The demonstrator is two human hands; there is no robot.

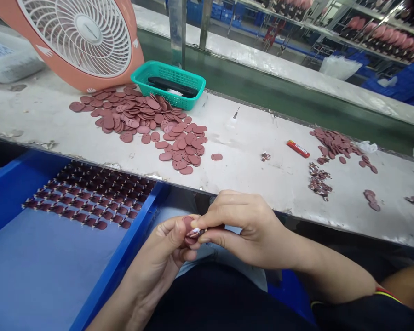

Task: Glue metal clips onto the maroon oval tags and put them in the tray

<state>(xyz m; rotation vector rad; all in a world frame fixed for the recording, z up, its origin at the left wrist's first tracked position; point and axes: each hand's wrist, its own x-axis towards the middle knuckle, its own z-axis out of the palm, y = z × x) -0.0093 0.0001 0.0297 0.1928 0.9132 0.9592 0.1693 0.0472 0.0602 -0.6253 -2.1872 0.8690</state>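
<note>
Close to my lap, my left hand [172, 243] grips a reddish-brown oval disc [188, 224] between thumb and fingers. My right hand [239, 225] pinches a small brown-and-white figure piece [196, 233] against that disc, its thumb and forefinger closed on it. The fingertips partly hide both parts. On the bench [234, 174] ahead lies a large pile of similar oval discs [138, 110], some with small holes. A cluster of little figure pieces [319, 181] sits farther right, and a few more pieces [265, 156] lie nearer the middle.
A salmon-coloured fan [134, 27] and a green basket [193, 99] holding a black object stand at the back left. Below the bench, a blue crate [124, 276] contains rows of brown pieces [89, 193]. A red tube [297, 148] lies near another disc pile [334, 140].
</note>
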